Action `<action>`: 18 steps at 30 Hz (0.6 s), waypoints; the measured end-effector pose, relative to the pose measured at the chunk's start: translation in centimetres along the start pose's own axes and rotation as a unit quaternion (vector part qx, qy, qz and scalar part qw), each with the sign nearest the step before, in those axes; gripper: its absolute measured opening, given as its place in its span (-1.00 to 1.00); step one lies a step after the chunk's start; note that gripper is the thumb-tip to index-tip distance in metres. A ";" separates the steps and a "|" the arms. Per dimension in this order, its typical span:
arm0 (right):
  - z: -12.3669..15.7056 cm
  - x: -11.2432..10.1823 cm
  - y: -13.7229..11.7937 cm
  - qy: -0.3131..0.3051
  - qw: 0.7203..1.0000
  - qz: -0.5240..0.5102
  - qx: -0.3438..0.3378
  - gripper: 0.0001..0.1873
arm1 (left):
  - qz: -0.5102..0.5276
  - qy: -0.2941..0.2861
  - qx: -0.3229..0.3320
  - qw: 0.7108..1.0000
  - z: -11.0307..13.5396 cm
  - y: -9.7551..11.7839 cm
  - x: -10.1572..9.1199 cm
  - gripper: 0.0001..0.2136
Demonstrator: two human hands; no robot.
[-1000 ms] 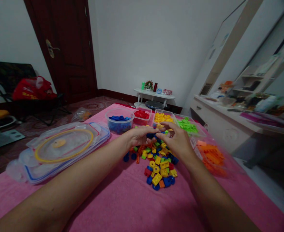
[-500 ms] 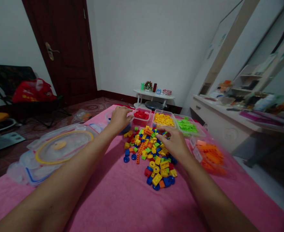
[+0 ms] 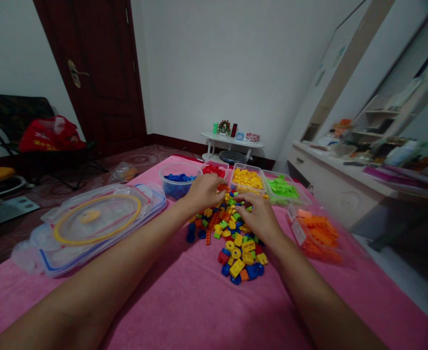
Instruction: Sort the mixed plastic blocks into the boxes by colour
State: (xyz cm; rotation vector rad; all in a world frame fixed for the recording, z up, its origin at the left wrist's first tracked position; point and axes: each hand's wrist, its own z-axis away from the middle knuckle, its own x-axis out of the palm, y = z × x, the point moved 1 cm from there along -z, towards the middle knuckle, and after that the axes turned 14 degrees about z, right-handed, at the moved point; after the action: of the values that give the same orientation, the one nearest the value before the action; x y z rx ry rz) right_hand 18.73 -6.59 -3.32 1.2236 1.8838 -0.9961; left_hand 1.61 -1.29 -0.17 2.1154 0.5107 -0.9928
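A heap of mixed building bricks (image 3: 236, 240) in yellow, blue, orange, green and red lies on the pink cloth. Over the heap's far left part is my left hand (image 3: 207, 190), its fingers reaching forward with a gap at the tips; it appears open and holds nothing that I can see. My right hand (image 3: 260, 214) rests at the heap's right side, thumb and fingers apart around bricks. Just beyond my left hand stands a round clear tub (image 3: 177, 189) of blue bricks. Some bricks under both hands are hidden.
Behind the heap stand clear boxes of red bricks (image 3: 214, 170), yellow bricks (image 3: 248, 180) and green bricks (image 3: 282, 188). A box of orange bricks (image 3: 319, 233) is at the right. Stacked clear lids (image 3: 100, 226) lie at the left on the pink cloth (image 3: 184, 301).
My left hand has moved from over the blue tub, right and nearer, to the brick heap. The tub's blue bricks now show. My right hand has barely shifted.
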 end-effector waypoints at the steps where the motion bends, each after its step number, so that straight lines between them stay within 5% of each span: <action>1: 0.1 0.1 -0.3 -0.014 1.000 0.010 -0.018 -0.71 | 0.003 0.017 -0.009 1.000 -0.1 0.3 -0.7 -0.73; 6: 0.8 0.6 -1.9 -0.123 0.983 0.091 -0.100 -0.66 | -0.005 0.021 -0.039 0.999 -0.4 1.1 -2.2 -0.68; 10: 0.9 0.3 -2.0 -0.118 0.982 0.126 -0.082 -0.77 | -0.010 -0.027 -0.058 0.998 -0.4 0.5 -2.2 -0.69; 15: 0.3 -0.5 -1.1 -0.067 0.992 0.102 0.034 -0.70 | -0.029 -0.217 -0.040 0.975 0.1 0.4 -2.3 -0.70; 18: 0.0 -0.7 -0.7 -0.049 0.996 0.063 0.038 -0.69 | -0.082 -0.300 -0.051 0.949 0.9 1.1 -1.5 -0.75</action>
State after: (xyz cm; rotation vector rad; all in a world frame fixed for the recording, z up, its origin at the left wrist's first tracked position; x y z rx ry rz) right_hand 18.30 -7.06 -2.57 1.2958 1.6858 -1.0493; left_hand 0.91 -2.76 1.17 1.5809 0.4160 -1.5893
